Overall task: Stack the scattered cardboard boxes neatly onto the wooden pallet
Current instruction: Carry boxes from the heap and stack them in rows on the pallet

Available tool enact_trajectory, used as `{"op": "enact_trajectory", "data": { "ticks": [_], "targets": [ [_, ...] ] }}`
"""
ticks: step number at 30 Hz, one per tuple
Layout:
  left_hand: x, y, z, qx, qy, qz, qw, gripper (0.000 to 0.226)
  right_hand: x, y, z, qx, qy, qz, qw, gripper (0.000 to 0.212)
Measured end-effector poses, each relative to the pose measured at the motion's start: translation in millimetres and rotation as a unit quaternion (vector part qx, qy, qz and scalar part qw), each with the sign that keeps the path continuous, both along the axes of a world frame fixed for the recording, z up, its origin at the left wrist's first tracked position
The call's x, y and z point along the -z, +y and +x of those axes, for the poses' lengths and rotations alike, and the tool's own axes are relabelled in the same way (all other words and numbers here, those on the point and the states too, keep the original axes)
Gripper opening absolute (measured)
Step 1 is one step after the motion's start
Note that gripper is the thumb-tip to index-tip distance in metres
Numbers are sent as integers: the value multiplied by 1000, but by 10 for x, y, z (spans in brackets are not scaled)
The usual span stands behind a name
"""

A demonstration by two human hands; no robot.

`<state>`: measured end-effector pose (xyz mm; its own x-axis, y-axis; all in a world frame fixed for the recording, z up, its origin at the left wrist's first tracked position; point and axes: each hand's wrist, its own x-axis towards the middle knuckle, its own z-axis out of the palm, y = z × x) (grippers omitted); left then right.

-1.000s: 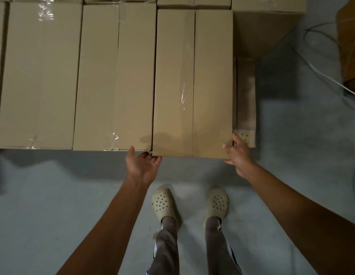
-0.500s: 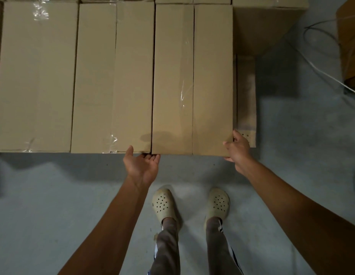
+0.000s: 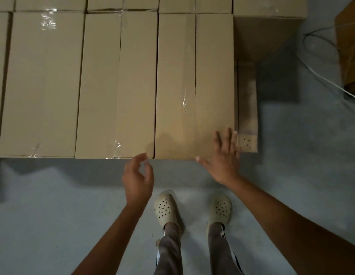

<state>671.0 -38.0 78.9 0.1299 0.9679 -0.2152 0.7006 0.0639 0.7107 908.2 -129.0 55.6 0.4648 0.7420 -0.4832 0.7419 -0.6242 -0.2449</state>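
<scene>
Boxes are sitting side by side in a tight near row, and the rightmost box (image 3: 194,86) is lying flush against its neighbour (image 3: 117,86), their near edges lining up above the grey floor (image 3: 53,215). Right hand (image 3: 225,155) is spreading over that box's near right corner, fingers wide and straight, thumb pointing left along the near edge, gripping nothing; whether the palm is touching the cardboard, I cannot tell. Left hand (image 3: 138,179) is hanging just off the near edge, by the seam between the two boxes, fingers loosely curled and holding nothing. Both forearms are reaching up from the bottom of the view, the right one angling in from the far right. Just beside the box's right side a lower brown strip (image 3: 247,108) with small holes is showing. Pale clogs (image 3: 165,209) are standing below the hands, and a cable (image 3: 321,76) is trailing away on the right.
</scene>
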Motion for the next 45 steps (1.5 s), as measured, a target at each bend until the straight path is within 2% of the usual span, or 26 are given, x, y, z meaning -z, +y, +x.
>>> {"op": "enact_trajectory", "data": {
  "ticks": [1,3,5,6,9,11,14,21,26,28,31,38,41,45],
  "targets": [
    [76,55,-69,97,41,51,993,32,11,30,-39,-44,-14,-10,999,118],
    [267,230,-159,243,111,61,962,69,47,83,-104,-112,-36,-48,992,127],
    [486,398,-212,338,181,59,922,102,94,116,-160,-137,-69,-67,986,130],
    [580,463,-233,369,202,81,904,105,117,128,-181,-134,-82,-66,985,126],
    [762,579,-280,407,202,176,873,80,181,140,-219,-106,-94,-34,989,110],
    [797,595,-265,393,183,217,875,65,207,148,-229,-104,-100,-30,989,107],
    [789,559,-226,365,170,236,884,56,215,146,-229,-103,-98,-38,989,106],
    [717,529,-191,370,177,204,889,56,69,223,-167,-114,-47,-83,989,101],
    [456,495,-74,373,230,112,892,77,-210,348,-53,-101,41,-103,989,93],
    [274,483,-1,375,245,68,891,82,-391,400,-5,-69,69,-79,992,88],
    [-162,507,171,363,230,60,901,78,-794,498,45,-22,92,-30,995,85],
    [-1792,567,633,247,122,138,951,66,-2251,496,12,78,129,134,979,83],
    [-2561,462,738,211,60,175,960,65,-2985,327,-8,102,148,209,961,80],
    [-3448,190,773,166,18,193,967,69,-3921,61,-94,121,151,280,940,77]
  ]
}}
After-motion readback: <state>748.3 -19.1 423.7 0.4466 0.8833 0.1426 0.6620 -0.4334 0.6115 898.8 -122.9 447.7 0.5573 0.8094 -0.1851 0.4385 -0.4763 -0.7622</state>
